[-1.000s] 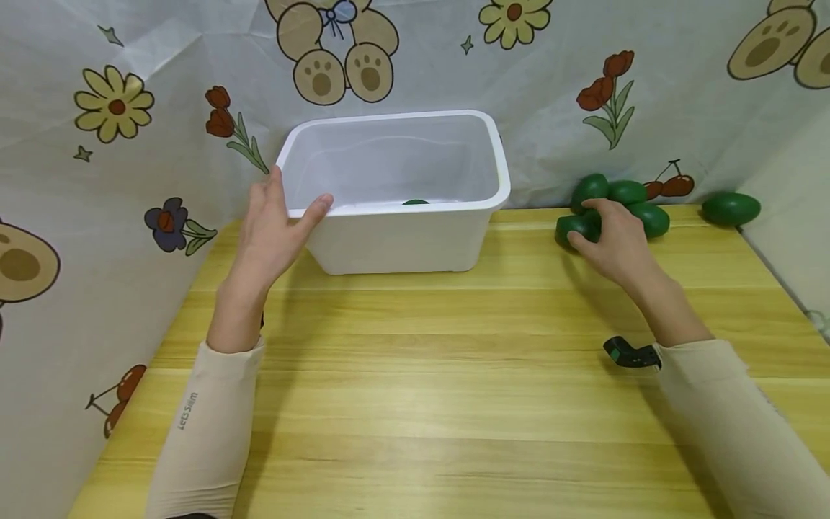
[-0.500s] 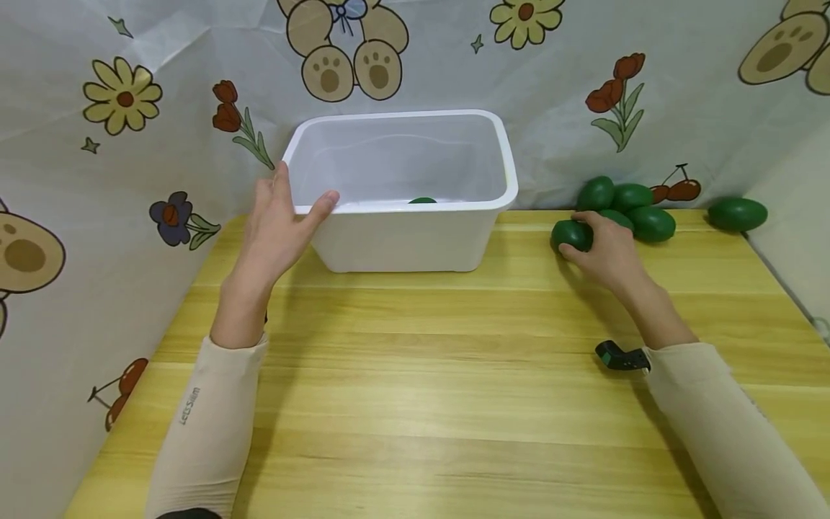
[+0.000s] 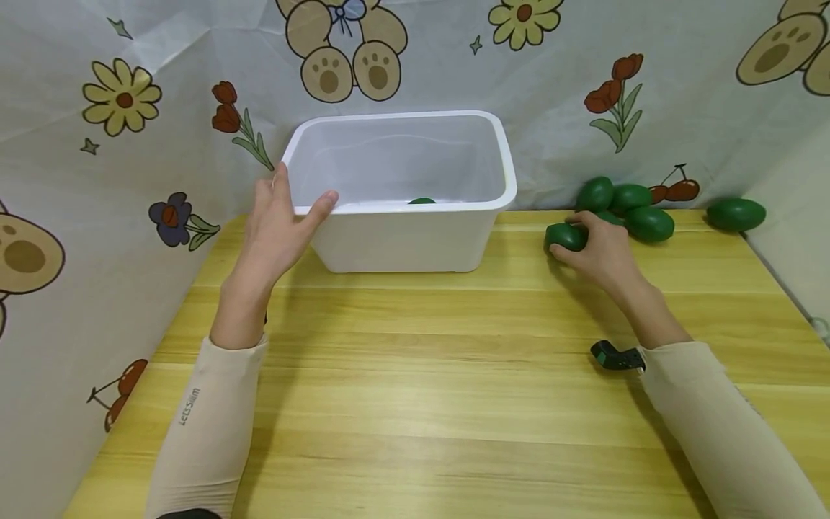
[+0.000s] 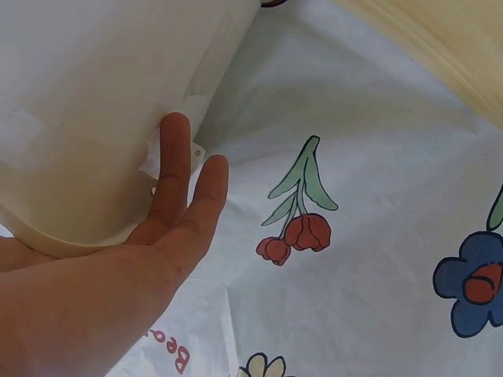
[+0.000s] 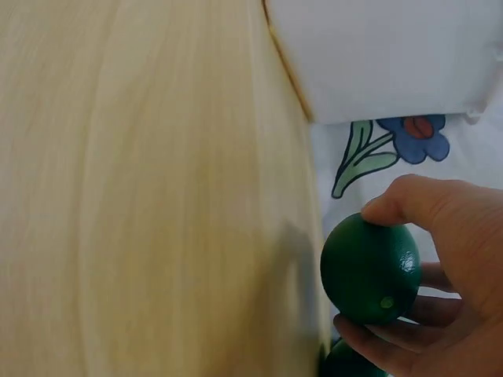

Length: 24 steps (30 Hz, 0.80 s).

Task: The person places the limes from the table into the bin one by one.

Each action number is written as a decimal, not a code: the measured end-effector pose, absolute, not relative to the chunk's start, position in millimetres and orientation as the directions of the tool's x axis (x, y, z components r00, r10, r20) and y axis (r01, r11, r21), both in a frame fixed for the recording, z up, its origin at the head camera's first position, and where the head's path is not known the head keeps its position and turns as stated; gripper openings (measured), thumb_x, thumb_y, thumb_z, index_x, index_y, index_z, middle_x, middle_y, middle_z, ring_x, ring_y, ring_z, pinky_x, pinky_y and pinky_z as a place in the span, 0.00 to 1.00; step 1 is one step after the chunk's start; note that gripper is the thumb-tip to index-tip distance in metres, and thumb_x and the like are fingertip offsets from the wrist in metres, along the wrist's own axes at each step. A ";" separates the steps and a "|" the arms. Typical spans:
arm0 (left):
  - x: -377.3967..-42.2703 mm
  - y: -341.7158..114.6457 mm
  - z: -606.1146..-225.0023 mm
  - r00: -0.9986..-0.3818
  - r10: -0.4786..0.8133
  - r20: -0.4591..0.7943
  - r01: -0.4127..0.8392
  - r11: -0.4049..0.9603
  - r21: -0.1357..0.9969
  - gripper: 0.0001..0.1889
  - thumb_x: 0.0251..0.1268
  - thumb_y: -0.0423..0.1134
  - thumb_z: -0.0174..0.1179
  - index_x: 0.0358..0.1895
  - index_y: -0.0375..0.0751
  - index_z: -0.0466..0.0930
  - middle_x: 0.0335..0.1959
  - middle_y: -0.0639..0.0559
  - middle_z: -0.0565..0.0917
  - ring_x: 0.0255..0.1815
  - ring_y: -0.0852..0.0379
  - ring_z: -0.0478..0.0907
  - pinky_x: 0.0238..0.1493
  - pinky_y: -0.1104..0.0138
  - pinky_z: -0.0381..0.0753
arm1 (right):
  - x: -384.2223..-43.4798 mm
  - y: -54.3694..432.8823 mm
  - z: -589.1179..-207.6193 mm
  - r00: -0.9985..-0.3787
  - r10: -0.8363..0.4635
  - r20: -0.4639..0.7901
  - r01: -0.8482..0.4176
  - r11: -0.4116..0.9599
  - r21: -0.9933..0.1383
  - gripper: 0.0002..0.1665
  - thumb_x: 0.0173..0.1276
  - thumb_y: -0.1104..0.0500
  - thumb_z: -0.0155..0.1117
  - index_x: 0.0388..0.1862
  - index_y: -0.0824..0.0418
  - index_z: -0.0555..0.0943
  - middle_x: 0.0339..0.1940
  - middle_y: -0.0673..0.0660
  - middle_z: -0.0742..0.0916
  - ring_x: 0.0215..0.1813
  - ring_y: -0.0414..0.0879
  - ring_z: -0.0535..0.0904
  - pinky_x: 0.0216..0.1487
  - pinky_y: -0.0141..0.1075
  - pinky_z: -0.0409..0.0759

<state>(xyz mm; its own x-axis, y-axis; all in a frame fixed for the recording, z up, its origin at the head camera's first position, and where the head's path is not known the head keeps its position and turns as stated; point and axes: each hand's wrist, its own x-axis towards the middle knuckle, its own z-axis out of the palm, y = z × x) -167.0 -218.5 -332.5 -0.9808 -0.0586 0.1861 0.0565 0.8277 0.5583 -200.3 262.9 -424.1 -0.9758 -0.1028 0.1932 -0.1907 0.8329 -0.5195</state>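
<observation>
Green and glossy, one oval fruit (image 3: pixel 563 236) sat pinched between the thumb and fingers of the right hand (image 3: pixel 608 252), well apart from a white plastic bin (image 3: pixel 402 244), as we looked on from above. From that hand, the bin's mouth lay to the left and slightly farther back, its rim higher than the fruit. We judged that sideways gap, and the rise to the rim, the relation that mattered most for any coming move. The fruit's long axis appeared to run crosswise, roughly towards the bin, though fingers hid one end; we could not tell whether it touched the wooden table (image 3: pixel 415 375). The left hand (image 3: pixel 275 231) was nearer the bin, holding its left front corner, thumb over the rim and fingers against the outer wall. Part of another green piece (image 3: pixel 422 201) showed inside; loose green fruit (image 3: pixel 650 224) lay clustered just beyond the right hand. On the left sleeve (image 3: pixel 207 447) we made out small lettering (image 3: pixel 189 407) resembling "Lets Slim"; the left wrist view showed inverted red letters (image 4: pixel 171 348), apparently "Bea", partly hidden. We found no legible brand on fruit or bin.
</observation>
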 end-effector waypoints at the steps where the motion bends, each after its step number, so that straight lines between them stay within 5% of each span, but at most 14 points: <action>1: -166.9 -218.5 -332.3 -0.981 -0.058 0.187 0.058 0.828 0.558 0.61 0.69 0.79 0.47 0.87 0.40 0.33 0.74 0.27 0.58 0.55 0.35 0.69 0.55 0.42 0.72 | -199.6 261.3 -422.7 -0.972 -0.103 0.211 -0.201 0.828 -0.524 0.35 0.69 0.51 0.73 0.67 0.70 0.76 0.62 0.76 0.81 0.59 0.73 0.75 0.64 0.65 0.69; 18: -167.4 -218.8 -332.4 -0.980 -0.059 0.188 0.056 0.832 0.552 0.61 0.69 0.80 0.45 0.87 0.39 0.33 0.77 0.26 0.56 0.56 0.33 0.69 0.58 0.40 0.72 | -179.7 218.2 -368.9 -0.869 -0.071 0.490 -0.359 0.772 -0.524 0.35 0.68 0.50 0.73 0.69 0.64 0.77 0.58 0.68 0.87 0.50 0.62 0.81 0.50 0.52 0.73; 24: -167.4 -219.0 -332.9 -0.982 -0.061 0.181 0.050 0.830 0.556 0.60 0.69 0.79 0.46 0.87 0.40 0.33 0.78 0.27 0.55 0.58 0.32 0.70 0.60 0.39 0.72 | -172.0 209.6 -348.1 -0.836 -0.031 0.548 -0.374 0.764 -0.526 0.34 0.68 0.48 0.73 0.68 0.62 0.78 0.57 0.65 0.88 0.49 0.61 0.83 0.46 0.33 0.70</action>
